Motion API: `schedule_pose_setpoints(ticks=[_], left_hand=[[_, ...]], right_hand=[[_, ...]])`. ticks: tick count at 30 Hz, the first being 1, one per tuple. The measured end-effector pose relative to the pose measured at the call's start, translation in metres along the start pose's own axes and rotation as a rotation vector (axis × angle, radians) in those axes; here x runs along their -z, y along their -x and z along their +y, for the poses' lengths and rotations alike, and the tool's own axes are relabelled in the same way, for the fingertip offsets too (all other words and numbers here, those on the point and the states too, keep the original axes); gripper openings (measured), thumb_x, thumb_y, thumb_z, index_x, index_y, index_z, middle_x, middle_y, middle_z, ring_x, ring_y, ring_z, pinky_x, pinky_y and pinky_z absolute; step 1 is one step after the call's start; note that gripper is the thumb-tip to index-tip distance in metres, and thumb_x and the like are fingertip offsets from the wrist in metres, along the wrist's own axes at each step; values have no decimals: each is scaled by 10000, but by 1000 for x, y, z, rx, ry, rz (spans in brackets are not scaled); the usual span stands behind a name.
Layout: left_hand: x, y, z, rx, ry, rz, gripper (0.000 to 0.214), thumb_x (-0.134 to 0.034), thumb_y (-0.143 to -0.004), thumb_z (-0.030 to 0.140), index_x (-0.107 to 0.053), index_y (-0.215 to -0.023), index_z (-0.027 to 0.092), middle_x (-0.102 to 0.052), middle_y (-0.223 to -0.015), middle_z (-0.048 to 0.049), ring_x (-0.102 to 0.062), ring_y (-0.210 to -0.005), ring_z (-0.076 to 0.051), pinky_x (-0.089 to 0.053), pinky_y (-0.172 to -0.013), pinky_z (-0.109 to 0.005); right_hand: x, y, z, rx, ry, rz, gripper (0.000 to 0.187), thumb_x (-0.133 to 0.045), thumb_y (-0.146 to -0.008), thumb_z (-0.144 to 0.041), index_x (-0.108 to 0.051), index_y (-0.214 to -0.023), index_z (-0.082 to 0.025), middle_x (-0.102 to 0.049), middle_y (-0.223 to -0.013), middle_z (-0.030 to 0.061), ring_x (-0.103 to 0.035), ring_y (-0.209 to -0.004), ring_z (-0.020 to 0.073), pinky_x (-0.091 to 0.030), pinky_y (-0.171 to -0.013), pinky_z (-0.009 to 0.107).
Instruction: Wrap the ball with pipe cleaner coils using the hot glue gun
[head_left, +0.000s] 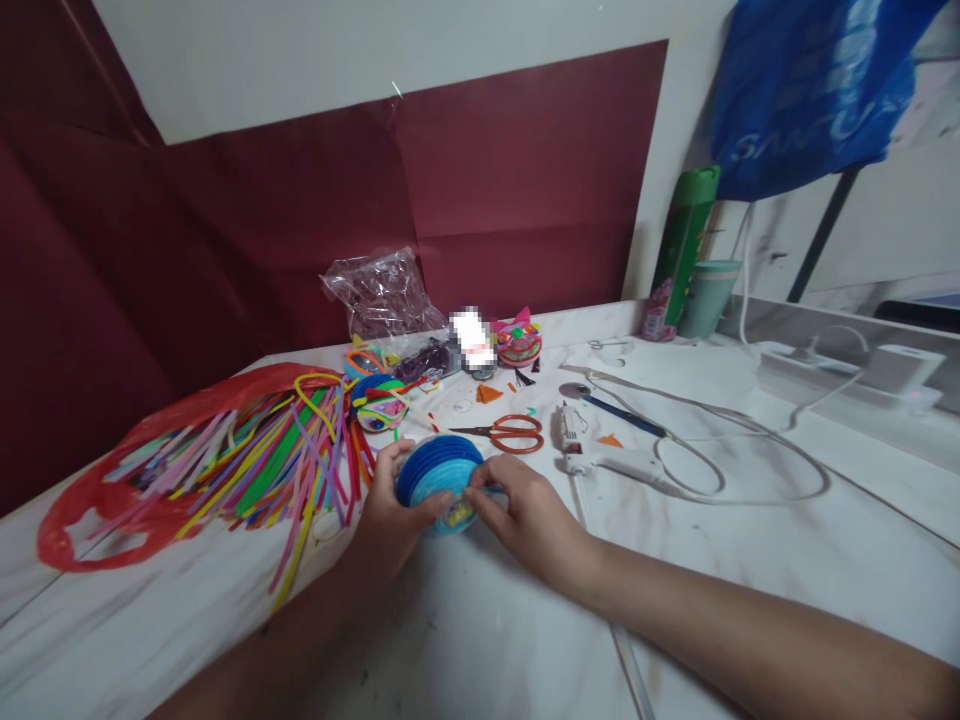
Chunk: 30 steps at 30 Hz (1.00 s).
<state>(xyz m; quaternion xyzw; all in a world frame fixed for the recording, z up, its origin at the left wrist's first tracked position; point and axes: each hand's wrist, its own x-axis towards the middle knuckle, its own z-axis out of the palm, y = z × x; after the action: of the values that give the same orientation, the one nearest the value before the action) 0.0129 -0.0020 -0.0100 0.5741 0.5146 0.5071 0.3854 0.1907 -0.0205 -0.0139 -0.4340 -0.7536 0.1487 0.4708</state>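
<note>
A round craft piece (442, 465), covered in rows of dark blue and light blue pipe cleaner, is held just above the table in front of me. My left hand (391, 515) grips it from the left, thumb across its near face. At its right side my right hand (521, 505) pinches a short light blue pipe cleaner (493, 491) against the piece; the fingers partly hide it. A yellowish patch shows near both thumbs. Behind the piece lie scissors with orange handles (517, 434), and a white glue gun (611, 462) rests to the right.
Many coloured pipe cleaners (277, 455) spread over a red plastic bag (56, 525) at left. Decorated round pieces, one multicoloured (381, 405) and one pink-eared (519, 342), stand behind. A looping cable (750, 405) runs to a power strip (787, 365). A green bottle (688, 240) and cup (711, 300) stand back right.
</note>
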Motion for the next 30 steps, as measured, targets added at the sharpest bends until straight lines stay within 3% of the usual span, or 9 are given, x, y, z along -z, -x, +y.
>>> schedule_pose_setpoints(ticks=[4, 13, 23, 30], left_hand=[[2, -3, -3, -7, 26, 2, 833, -800, -521, 485, -430, -1219, 221, -539, -1155, -97, -573, -993, -282, -487, -806, -400], [2, -3, -2, -53, 51, 17, 784, -780, -538, 470, -427, -1187, 209, -528, -1115, -74, -564, -966, -255, -486, -801, -383], [0, 0, 2, -40, 37, 17, 799, -797, -541, 463, -437, -1209, 215, -519, -1172, -98, -576, -1002, -275, -501, -797, -388], [-1, -1, 2, -3, -40, -58, 840, -822, -531, 450, -426, -1229, 203, -547, -1165, -109, -596, -986, -275, -514, -794, -386]], right_hand=[[1, 0, 0, -41, -102, 33, 36, -556, -851, -157, -570, -836, -186, -653, -791, 49, -610, -734, 186, -466, -663, 280], [0, -1, -4, -35, -114, 38, 121, -546, -847, -133, -561, -743, -192, -610, -697, 8, -571, -657, 154, -437, -619, 246], [1, -1, -2, 11, -48, 22, 145, -528, -839, -111, -540, -727, -201, -569, -675, -1, -539, -631, 152, -421, -593, 247], [2, 0, 0, 54, 80, -24, 141, -526, -839, -120, -535, -723, -199, -584, -696, 24, -553, -671, 178, -437, -635, 284]])
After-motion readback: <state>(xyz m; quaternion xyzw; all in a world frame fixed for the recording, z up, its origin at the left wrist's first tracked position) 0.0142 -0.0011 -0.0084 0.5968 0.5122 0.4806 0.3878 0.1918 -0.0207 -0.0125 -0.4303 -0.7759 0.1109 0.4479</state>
